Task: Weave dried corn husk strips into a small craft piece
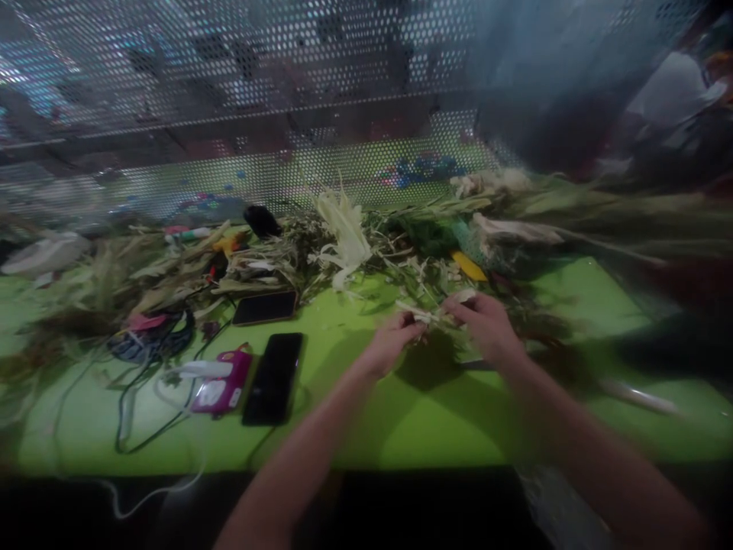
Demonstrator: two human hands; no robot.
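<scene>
Hands, two, bare, above the green table [435, 439], right of its middle. Left hand [399, 336]: fingers closed narrowly on one end of a pale plant strip [425, 315]. Right hand [481, 321]: thumb and fingers pinched together at the strip's other end. The strip, one, is stretched between both hands, off the tabletop; blur keeps its finer shape from me. Pale husk bundle [347, 233], one, nearer the table's far edge. Dried stalks and leaves, a heap, along that edge. Yellow piece [469, 266], one, just beyond the right hand. Phones, two, dark-screened, left of the hands: one near the heap [265, 307], one toward the near edge [273, 382]. Magenta device [221, 384], one, beside the nearer phone.
</scene>
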